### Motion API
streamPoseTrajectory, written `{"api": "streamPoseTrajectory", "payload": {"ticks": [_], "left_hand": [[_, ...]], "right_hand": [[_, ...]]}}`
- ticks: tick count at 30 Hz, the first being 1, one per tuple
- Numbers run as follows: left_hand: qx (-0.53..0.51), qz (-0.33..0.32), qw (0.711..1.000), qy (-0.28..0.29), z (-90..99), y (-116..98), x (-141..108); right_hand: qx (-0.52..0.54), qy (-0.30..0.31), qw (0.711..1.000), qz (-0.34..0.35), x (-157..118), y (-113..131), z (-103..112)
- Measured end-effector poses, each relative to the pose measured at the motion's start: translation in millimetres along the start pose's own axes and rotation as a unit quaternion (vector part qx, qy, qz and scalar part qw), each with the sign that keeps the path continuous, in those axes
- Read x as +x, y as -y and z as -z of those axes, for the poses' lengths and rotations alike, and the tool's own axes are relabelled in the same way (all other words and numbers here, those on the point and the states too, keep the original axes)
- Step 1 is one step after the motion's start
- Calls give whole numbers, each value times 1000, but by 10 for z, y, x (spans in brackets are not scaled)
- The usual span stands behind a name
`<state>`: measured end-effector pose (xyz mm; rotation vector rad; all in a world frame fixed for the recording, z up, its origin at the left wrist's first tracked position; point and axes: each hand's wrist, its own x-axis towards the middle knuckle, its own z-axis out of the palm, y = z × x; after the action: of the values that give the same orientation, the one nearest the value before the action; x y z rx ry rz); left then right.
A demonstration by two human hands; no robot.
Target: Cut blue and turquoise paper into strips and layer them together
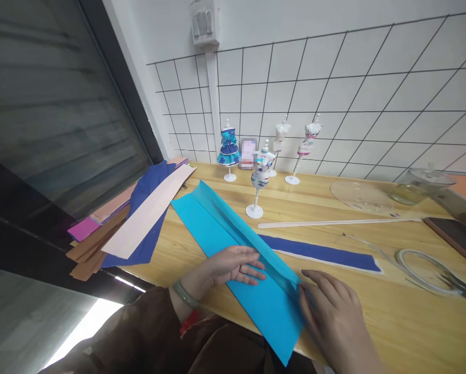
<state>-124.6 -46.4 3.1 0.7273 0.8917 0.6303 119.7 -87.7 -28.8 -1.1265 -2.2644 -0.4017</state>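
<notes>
A long bright blue sheet lies diagonally over the front of the wooden table, its far long edge folded up along a crease. My left hand rests on the middle of the sheet, palm partly turned up, fingers apart and holding nothing. At the sheet's right end, my right hand pinches the folded edge between thumb and fingers. Just beyond the sheet lies a dark blue strip with a pale border. A small white mannequin with a coloured pattern stands behind the sheet.
Folded papers or fabrics are piled at the left. A mannequin in a blue dress and two others stand near the grid wall. At the right are a tape roll, scissors, a dark flat device and a glass pot.
</notes>
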Motion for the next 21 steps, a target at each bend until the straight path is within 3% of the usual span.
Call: {"api": "streamPoseTrajectory", "payload": {"ticks": [7,15,18,21], "left_hand": [[-66,-23,996,-49,-10,25,22],[-91,-12,992,-88,73,86,-125],[-83,-8,992,-97,114,111,-187],[-63,-3,992,-108,127,109,-239]], "right_hand": [[86,4,996,-19,-66,193,73],[172,21,985,-16,-54,369,165],[180,35,982,-40,-124,231,187],[127,35,987,-97,-274,-148,206]]}}
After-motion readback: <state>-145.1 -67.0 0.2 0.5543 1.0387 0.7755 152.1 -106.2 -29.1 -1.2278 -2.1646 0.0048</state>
